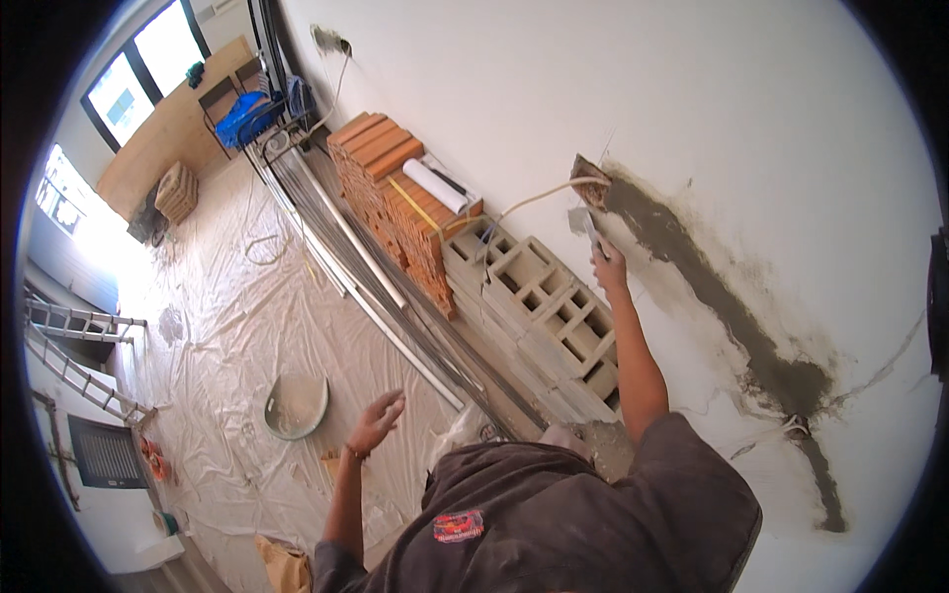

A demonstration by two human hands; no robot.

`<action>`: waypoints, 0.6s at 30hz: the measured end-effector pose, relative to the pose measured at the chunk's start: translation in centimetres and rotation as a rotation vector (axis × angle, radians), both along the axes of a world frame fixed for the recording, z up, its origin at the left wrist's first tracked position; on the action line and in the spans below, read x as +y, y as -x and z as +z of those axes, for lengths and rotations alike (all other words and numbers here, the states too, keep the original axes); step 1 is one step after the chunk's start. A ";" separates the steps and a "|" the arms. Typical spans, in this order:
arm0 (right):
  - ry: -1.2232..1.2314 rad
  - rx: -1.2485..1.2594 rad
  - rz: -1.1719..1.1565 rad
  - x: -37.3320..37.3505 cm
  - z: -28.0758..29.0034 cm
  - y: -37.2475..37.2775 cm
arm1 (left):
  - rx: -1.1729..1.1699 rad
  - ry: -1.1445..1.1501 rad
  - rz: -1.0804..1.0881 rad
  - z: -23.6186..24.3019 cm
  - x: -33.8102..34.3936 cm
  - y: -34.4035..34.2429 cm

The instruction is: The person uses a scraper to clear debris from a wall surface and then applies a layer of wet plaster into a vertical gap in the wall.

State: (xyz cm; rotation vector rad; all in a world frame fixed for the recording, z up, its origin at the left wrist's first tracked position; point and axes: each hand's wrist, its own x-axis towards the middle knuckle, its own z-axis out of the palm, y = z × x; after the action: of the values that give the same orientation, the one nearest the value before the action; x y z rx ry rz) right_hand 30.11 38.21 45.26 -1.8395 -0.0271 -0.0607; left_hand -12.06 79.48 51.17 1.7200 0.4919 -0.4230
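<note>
My right hand (609, 265) is closed round the handle of a putty knife (593, 233), its blade up at the white wall (751, 128). Just above the blade is a square hole (590, 170) with a pale cable (539, 196) coming out of it. From the hole a long strip of grey, damp-looking mortar (682, 252) runs down the wall, with smears along its edges. Loose wires (788, 427) stick out near its lower end. My left hand (376, 423) hangs over the floor with fingers stretched out, holding nothing.
Hollow concrete blocks (542, 282) and stacked orange bricks (381, 158) stand along the wall, with a white roll (435, 185) on the bricks. Long pipes (346, 232) lie beside them. A round mixing tub (269, 413) rests on plastic sheeting (217, 316). Ladders (84, 381) are at far left.
</note>
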 end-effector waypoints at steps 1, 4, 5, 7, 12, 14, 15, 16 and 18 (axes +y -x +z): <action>-0.007 0.005 -0.012 0.0 0.9 -0.5 | 0.044 0.065 0.042 1.2 -0.3 -0.2; 0.118 -0.082 -0.065 -1.2 -0.4 -3.2 | -0.040 0.060 -0.113 1.7 -1.7 -5.0; 0.148 -0.087 -0.075 -0.7 -0.3 -3.7 | -0.070 0.073 -0.159 1.2 -1.7 -6.2; 0.123 -0.037 -0.061 1.3 1.0 -2.7 | -0.131 -0.011 -0.178 1.8 -1.1 -5.8; 0.035 -0.038 -0.034 0.4 3.3 -1.3 | -0.151 0.020 -0.075 3.6 -0.8 -5.0; 0.108 -0.099 -0.079 0.0 2.3 -4.2 | -0.193 -0.014 -0.138 3.5 -2.0 -8.5; 0.125 -0.106 -0.103 -0.1 2.1 -5.0 | -0.264 -0.051 -0.211 2.7 -2.0 -9.5; 0.090 -0.050 -0.097 0.3 2.0 -4.6 | -0.267 -0.068 -0.230 2.4 -1.9 -9.1; -0.032 0.106 -0.047 2.9 3.7 -1.4 | -0.265 -0.129 -0.222 2.4 -0.5 -6.4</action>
State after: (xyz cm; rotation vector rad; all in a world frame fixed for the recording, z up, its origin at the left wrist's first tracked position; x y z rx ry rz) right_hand 31.50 41.07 48.93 -1.8091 0.0907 0.0032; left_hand -5.68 79.02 53.54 1.9303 0.1393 -0.3188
